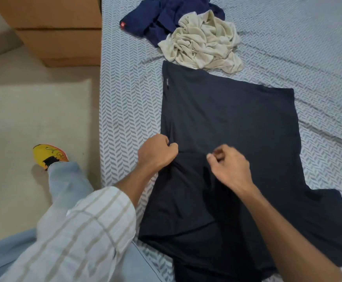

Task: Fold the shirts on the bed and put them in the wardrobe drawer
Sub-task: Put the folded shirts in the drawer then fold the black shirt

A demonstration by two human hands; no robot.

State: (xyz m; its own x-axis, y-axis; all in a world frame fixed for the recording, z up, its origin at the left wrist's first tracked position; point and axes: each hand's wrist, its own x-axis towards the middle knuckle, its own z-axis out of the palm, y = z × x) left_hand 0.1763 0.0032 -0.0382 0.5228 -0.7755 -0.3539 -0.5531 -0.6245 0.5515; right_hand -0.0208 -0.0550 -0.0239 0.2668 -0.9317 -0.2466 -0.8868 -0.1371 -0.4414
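A large dark navy cotton T-shirt [227, 123] lies spread flat on the bed with the pale blue-grey herringbone sheet [318, 64], filling the centre and lower middle of the frame. One short sleeve fans out toward the lower right, and a small label shows near the shirt's upper left edge. Its lower part, nearest the camera, is rumpled and partly doubled over.

The left hand [157, 152], at centre frame, has its fingers curled tight and pinches the cloth at the shirt's left edge. Its forearm comes out of a white sleeve with beige stripes [80, 237] in the lower left. The right hand [230, 166], just to the right of the left one, hovers over the middle of the shirt with fingers loosely curled and thumb and forefinger drawn close together; I cannot tell whether it holds any fabric or merely touches it.

At the top of the frame, above the spread shirt, a crumpled cream shirt [202, 43] sits in a heap, its lower edge touching the dark shirt's top edge. Behind it and partly under it lies a bunched royal blue shirt [166, 15] with a small red-and-white round badge at its left tip.

In the upper left stands a light brown wooden cabinet [58, 27] beside the bed. On the pale floor at left, a yellow shoe [48, 155] shows below a light blue trouser leg [66, 184].
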